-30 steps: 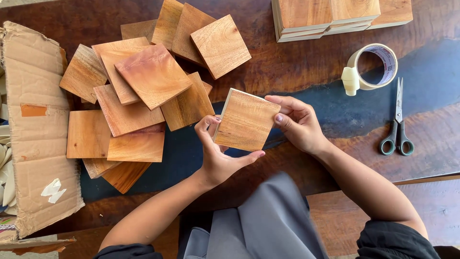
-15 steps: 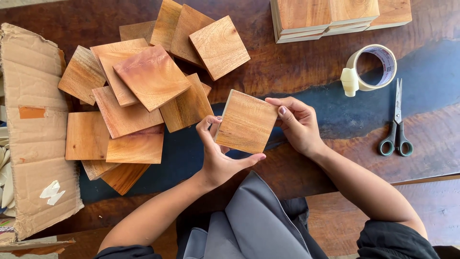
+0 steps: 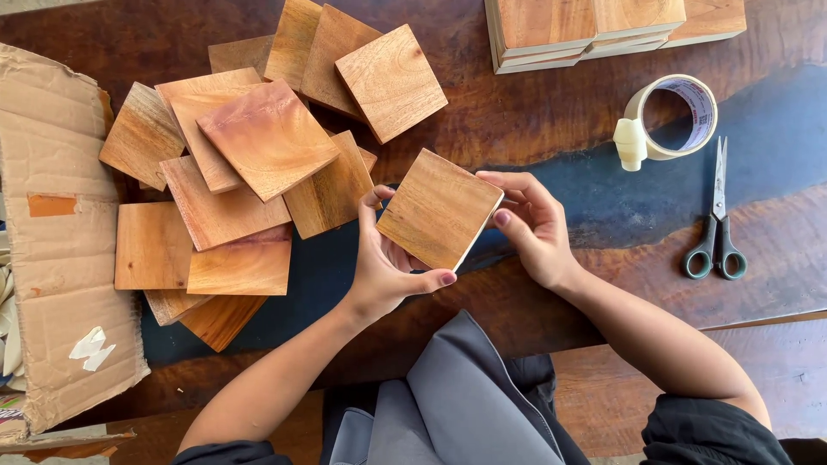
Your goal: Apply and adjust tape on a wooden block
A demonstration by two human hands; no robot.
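A square wooden tile is held tilted above the dark wooden table, between both of my hands. My left hand grips its lower left edge with thumb and fingers. My right hand holds its right corner with the fingertips. To the left lies a loose pile of several similar wooden tiles, overlapping one another.
A flattened cardboard sheet lies at the far left. Stacked wooden tiles sit at the top right edge. A tape roll and green-handled scissors lie at the right. Grey cloth covers my lap.
The tile has rotated slightly in my hands, and my hands have shifted little. The grey cloth at my lap has risen and shifted.
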